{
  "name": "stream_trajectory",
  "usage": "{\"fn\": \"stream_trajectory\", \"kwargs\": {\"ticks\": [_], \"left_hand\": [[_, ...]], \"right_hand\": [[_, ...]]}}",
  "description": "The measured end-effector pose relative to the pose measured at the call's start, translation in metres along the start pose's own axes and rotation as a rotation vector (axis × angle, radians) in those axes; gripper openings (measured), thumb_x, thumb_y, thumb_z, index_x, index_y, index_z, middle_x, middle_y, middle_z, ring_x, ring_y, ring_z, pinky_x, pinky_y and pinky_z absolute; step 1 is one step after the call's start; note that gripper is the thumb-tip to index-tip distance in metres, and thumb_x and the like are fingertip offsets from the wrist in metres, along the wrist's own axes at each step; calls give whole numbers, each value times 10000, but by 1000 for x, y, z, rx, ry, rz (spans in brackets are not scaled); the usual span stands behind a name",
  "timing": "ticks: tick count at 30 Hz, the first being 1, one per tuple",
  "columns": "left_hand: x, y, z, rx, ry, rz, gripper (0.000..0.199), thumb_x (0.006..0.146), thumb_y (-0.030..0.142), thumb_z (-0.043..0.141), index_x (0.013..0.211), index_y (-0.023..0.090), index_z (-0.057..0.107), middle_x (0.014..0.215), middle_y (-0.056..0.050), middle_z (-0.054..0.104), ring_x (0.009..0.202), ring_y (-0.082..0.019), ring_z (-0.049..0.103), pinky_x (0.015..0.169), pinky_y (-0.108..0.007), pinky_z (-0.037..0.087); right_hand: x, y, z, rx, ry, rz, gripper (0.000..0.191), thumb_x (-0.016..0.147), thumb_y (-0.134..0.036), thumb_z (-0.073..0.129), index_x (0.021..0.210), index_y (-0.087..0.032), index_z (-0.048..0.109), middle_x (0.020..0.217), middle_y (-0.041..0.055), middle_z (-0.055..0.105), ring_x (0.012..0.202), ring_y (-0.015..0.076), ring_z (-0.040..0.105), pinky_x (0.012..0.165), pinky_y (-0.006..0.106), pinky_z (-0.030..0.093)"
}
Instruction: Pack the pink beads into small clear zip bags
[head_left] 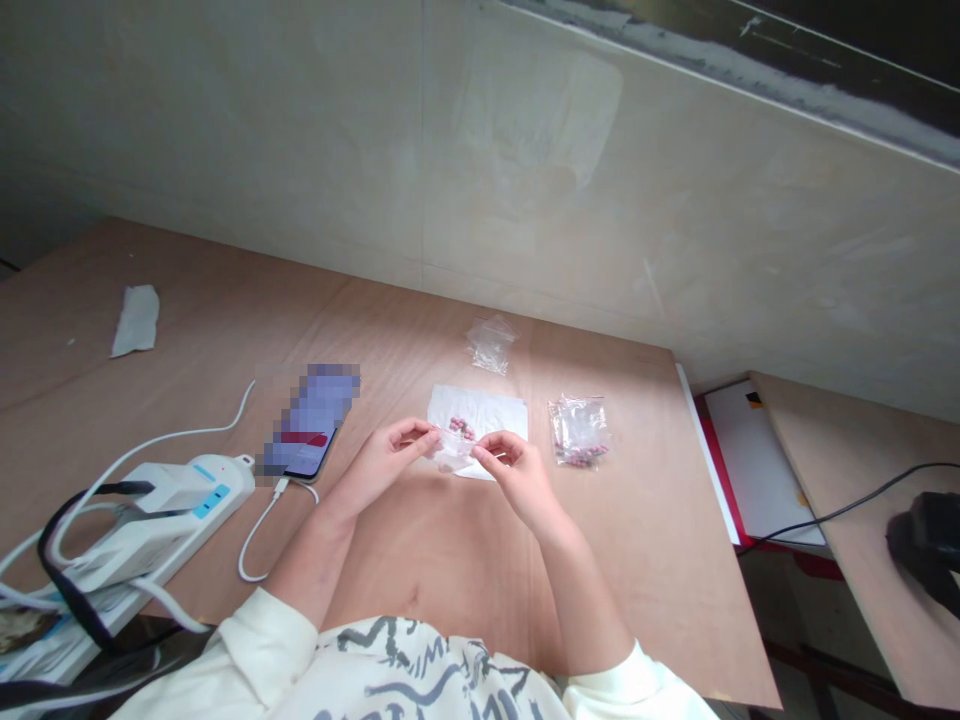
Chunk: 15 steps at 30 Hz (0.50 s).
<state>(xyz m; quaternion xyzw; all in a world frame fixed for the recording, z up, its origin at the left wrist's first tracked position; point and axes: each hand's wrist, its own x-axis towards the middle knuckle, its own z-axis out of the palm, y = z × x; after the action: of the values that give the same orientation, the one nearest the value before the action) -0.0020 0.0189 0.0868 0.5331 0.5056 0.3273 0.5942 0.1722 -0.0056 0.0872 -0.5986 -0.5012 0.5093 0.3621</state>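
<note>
Centrally, in the middle of the frame: one small clear bag, thin plastic, held up between my two hands just above the worktop.

My left hand: thumb and fingers nearly together, pinched on the bag's left edge. My right hand: likewise drawn to a pinch, on the bag's right edge.

Handling, in my judgement: very light, limp and a little slippery, easily creased; best held by the two upper corners, with a dry, gentle pinch. A hard tug could stretch or tear the film.

Beneath and just beyond the bag: one white paper sheet, partly covered by my hands. Upon it, apparently, one cluster of pink pieces, too small for me to identify; whether any sit inside the bag, I cannot tell.

Above, near the wall: one pile of clear bags. Right of centre: several filled bags, overlapping, pink contents showing at the lower edge.

Left of centre: one phone, cable attached. Lower left: one power strip, white, with plugs. Upper left: one paper scrap.
</note>
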Motion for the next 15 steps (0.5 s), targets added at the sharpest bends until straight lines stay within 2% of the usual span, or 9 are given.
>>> {"fn": "stream_trajectory", "kwargs": {"ticks": [4, 9, 13, 15], "left_hand": [[-3, 3, -6, 73, -34, -6, 204, 714, 335, 533, 786, 156, 598, 818, -25, 646, 806, -169, 583, 745, -252, 422], [-2, 1, -7, 246, -31, 65, 187, 704, 322, 547, 729, 152, 618, 805, -34, 641, 825, -180, 565, 780, -265, 387], [1, -2, -2, 229, -13, 84, 176, 708, 312, 539, 716, 150, 606, 796, -34, 633, 820, -176, 562, 773, -256, 389], [1, 1, 1, 223, -57, 75, 177, 720, 315, 525, 725, 155, 602, 798, -29, 632, 820, -173, 560, 768, -249, 391]], "right_hand": [[3, 1, 2, -17, 26, -2, 111, 689, -251, 516, 617, -167, 522, 631, -3, 538, 612, 123, 470, 597, 241, 344], [2, 3, 5, -17, 130, -35, 101, 688, -225, 503, 603, -171, 491, 618, -17, 511, 606, 114, 445, 589, 227, 325], [2, 9, 7, 48, 59, -27, 117, 706, -283, 504, 661, -176, 525, 708, -3, 545, 676, 123, 468, 640, 233, 340], [3, 12, 8, 77, 36, -11, 122, 699, -288, 513, 653, -175, 527, 673, -6, 541, 658, 122, 466, 643, 238, 346]]}}
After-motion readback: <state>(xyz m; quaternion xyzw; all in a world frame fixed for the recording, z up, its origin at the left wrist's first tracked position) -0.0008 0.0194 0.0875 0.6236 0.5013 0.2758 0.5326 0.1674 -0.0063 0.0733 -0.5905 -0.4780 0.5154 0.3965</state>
